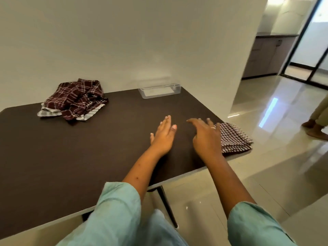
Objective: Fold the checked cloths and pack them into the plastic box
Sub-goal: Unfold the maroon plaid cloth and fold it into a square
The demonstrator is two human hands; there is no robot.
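Your two hands hovered empty over the dark table (53, 157) at this moment: the left hand (164, 137), near the middle of the frame, was flat and open with fingers together and pointing away from you, and the right hand (206, 137), just to its right, was spread with fingers loosely curled, its outer edge overlapping or touching the folded checked cloth (234, 137) that lay at the table's right corner. Whether the right hand pressed on that cloth could not be told. The pile of unfolded checked cloths (74, 100), dark maroon with paler striped ones beneath, sat crumpled in the upper left of the frame against the wall, well apart from both hands. The clear plastic box (159, 90) stood open at the table's far edge, upper centre, and appeared to hold no cloth. Judging by this layout, the step in hand was to fetch another cloth from the pile; to do it well, you would have lifted a single cloth by two adjacent corners, shaken it free of the others, and spread it flat on the bare stretch between pile and folded cloth. A careless sweep of the right hand risked nudging the folded cloth off the corner. A person's feet (316, 128) showed at the right edge.
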